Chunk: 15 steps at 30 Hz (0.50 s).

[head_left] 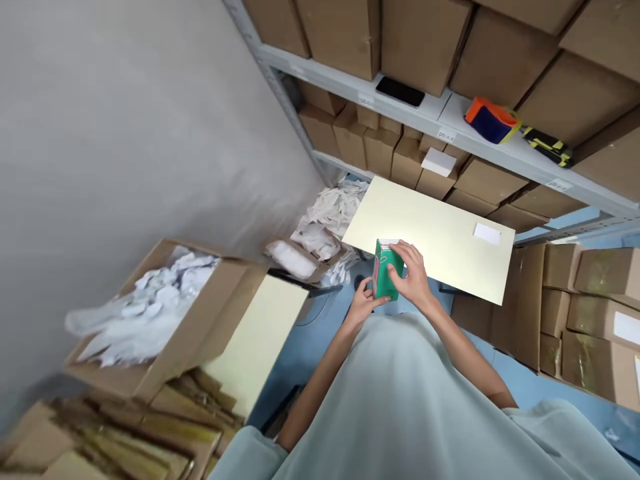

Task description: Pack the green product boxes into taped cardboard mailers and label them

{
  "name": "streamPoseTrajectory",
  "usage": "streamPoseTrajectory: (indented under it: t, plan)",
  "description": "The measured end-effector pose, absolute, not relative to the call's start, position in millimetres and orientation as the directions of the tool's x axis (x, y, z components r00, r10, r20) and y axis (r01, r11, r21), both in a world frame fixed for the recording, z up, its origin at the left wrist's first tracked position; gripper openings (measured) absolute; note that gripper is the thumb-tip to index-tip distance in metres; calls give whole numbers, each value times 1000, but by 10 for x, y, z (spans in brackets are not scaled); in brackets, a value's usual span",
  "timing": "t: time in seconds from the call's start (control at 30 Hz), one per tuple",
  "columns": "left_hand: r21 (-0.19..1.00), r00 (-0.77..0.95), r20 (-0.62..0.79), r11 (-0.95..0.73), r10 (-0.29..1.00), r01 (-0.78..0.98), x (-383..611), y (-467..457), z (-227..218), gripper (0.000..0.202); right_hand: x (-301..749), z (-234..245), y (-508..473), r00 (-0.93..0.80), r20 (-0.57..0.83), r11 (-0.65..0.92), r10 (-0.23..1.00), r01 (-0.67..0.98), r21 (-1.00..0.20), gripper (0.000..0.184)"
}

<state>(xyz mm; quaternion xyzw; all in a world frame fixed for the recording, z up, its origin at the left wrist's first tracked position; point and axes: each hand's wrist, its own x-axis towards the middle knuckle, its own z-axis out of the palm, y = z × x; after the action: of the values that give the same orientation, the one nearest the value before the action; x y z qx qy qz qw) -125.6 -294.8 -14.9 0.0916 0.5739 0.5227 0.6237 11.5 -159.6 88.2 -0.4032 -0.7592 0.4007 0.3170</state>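
Observation:
A small green box [384, 285] with a white upper end is held upright in front of my body. My left hand [363, 305] grips its lower left part, the thumb along the bottom edge. My right hand [412, 275] is bent around the upper right side, fingers at the top end and thumb on the green face. Just beyond the box lies a pale cream tabletop [415, 220] with a small white paper slip [487, 233] near its right end.
Grey shelving [345, 83] full of cardboard boxes stands ahead, with a black phone [400, 91] on it. An open carton [200, 340] of white plastic packaging sits at left on another cream table [260, 333]. Stacked cartons [595, 333] are at right.

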Motion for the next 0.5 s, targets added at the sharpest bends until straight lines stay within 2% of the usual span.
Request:
streamPoseTrajectory:
  t: [0.13, 0.27, 0.37, 0.43, 0.5]
  plan:
    - [734, -137, -607, 486, 783, -475, -1810, -2363, 71, 114, -183, 1084, -1261, -374, 173, 307, 911, 336, -890, 46]
    - [742, 30, -552, 508, 833, -437, -2238, -1897, 348, 101, -299, 1193, -921, -214, 156, 205, 964, 228, -952, 57]
    - [716, 262, -524, 585, 811, -381, -2420, -1606, 492, 90, -217, 1152, -669, -127, -27, -26, 991, 11, -1000, 83]
    - [670, 465, -509, 673, 724, -313, -2465, -1429, 509, 82, -123, 1105, -531, -190, -167, -191, 967, -116, -975, 97]
    - [623, 633, -483, 746, 605, -237, -2444, -1276, 468, 78, -28, 1071, -421, -269, -233, -282, 935, -161, -946, 100]
